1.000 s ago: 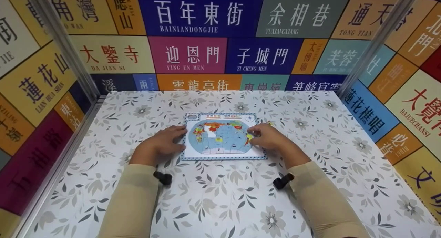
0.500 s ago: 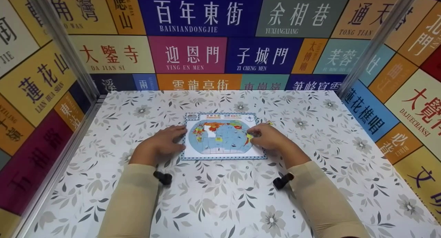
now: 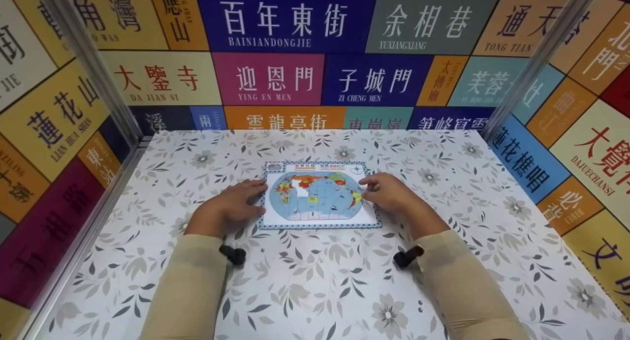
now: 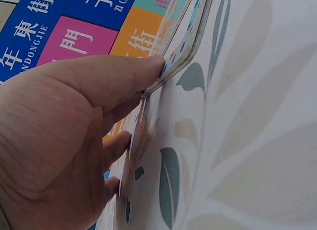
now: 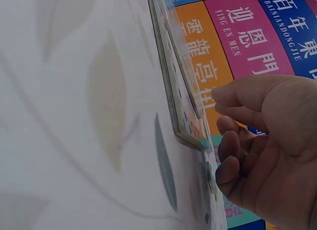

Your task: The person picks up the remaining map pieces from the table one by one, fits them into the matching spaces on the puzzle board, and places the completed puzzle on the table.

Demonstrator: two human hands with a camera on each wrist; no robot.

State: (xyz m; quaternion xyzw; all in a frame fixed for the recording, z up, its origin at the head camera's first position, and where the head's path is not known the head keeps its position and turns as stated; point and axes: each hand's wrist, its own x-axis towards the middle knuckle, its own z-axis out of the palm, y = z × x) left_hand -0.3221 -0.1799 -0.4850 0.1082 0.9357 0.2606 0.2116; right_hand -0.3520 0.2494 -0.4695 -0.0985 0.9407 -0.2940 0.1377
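A world map jigsaw puzzle with a blue dotted border lies on the table; a white gap shows in the left-middle of its map. My left hand rests at its left edge with fingers extended, and in the left wrist view the thumb touches the border. Over the right edge hovers my right hand, its fingers loosely bent. From the right wrist view, the thumb and index finger come close above the board with nothing visible between them. One thin loose piece lies beside the board near the right fingers.
A white tablecloth with grey leaves and flowers covers the table. Panels of coloured signs stand behind and at both sides, with metal posts at the corners. Each wrist wears a small black camera.
My right hand has drawn back slightly to the right and lifted off the right part of the map, uncovering a yellow-and-red piece there. The left hand has stayed still.
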